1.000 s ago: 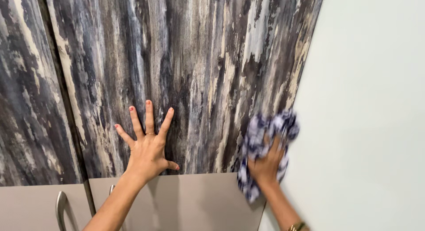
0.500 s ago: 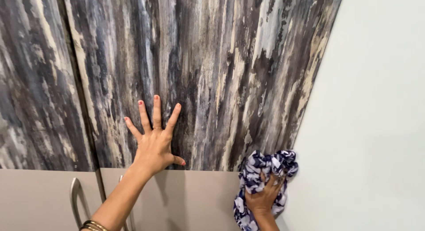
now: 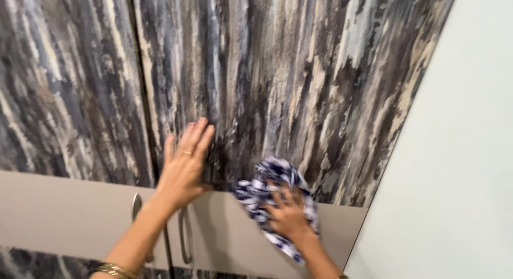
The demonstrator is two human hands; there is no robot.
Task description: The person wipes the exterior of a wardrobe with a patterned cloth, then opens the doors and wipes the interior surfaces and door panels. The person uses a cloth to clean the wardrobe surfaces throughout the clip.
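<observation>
Streaked grey-and-cream cabinet door [image 3: 299, 70] fills the upper centre of the frame, plain beige band [image 3: 64, 215] along the bottom, pale wall [image 3: 459, 167] on the right. Lower centre, two metal handles [image 3: 184, 236] straddle the door seam. Left hand [image 3: 184, 167] lies flat and open on the door, fingers together. Right hand [image 3: 288, 215] presses a blue-and-white cloth [image 3: 267, 191] against the panel, fingers spread over it.

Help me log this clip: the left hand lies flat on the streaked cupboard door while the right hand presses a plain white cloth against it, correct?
Not quite: in the head view the cloth under the right hand is blue and white patterned, not plain white. The left hand does lie flat on the streaked cupboard door.
</observation>
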